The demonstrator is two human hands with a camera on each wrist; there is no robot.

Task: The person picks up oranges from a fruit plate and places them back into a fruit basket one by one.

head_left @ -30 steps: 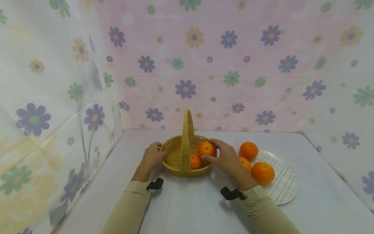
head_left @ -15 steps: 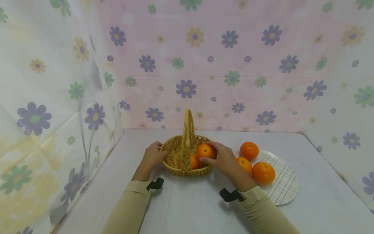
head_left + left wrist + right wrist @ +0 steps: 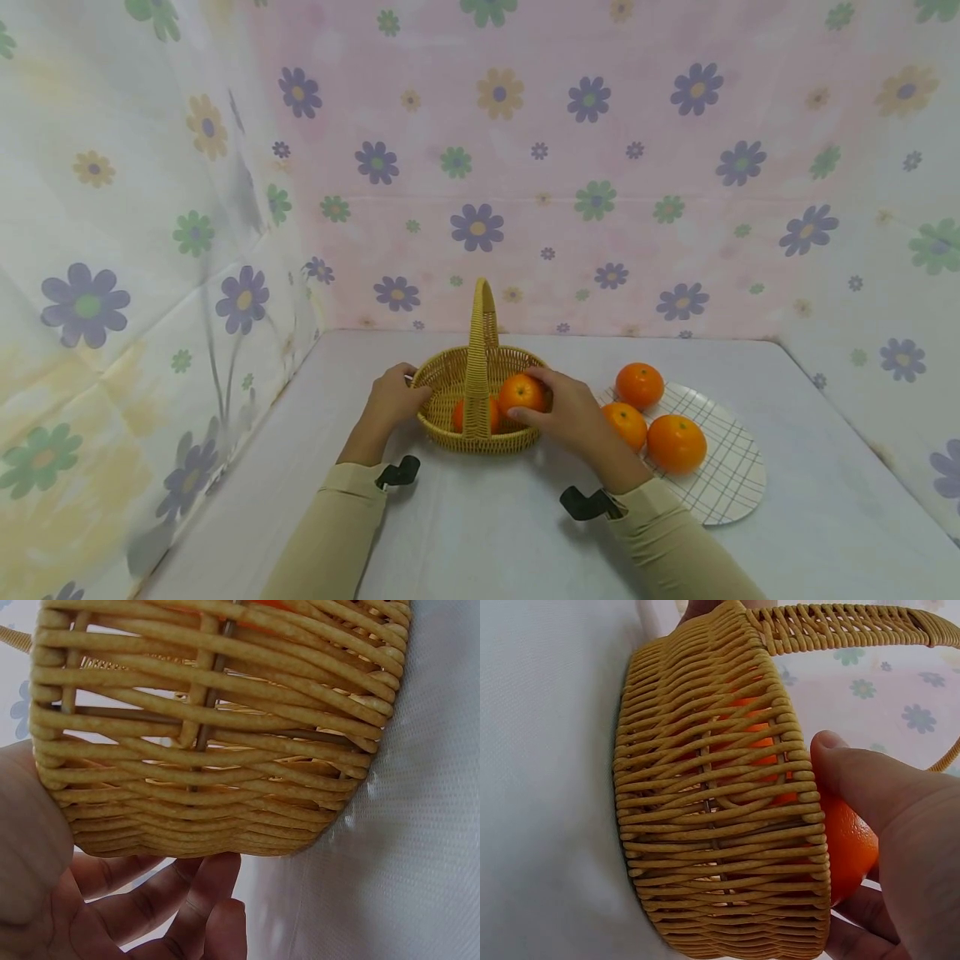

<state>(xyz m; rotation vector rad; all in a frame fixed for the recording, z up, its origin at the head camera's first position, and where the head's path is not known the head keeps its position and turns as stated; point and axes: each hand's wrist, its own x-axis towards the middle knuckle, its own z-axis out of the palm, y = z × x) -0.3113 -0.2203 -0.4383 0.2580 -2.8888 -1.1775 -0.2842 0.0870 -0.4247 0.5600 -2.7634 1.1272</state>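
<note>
A yellow woven basket [image 3: 442,433] with a tall arched handle stands on the table. My left hand [image 3: 393,395] grips its left rim, thumb inside and fingers along the outer wall, as the left wrist view shows. My right hand [image 3: 573,412] holds an orange [image 3: 522,393] between thumb and fingers, lowered inside the right half of the basket. In the right wrist view that orange [image 3: 849,851] shows partly above the rim. Another orange [image 3: 461,414] lies on the basket floor, partly hidden behind the handle's base.
To the right lies an oval white plate [image 3: 731,467] with a dark grid pattern. Three oranges, including the front one [image 3: 677,444], sit at its left side, close by my right forearm. Flower-printed cloth [image 3: 480,167] walls off the back and sides.
My right hand has moved left and slightly down, carrying its orange deeper into the basket. The orange on the basket floor has shifted left behind the handle. My left hand stays put.
</note>
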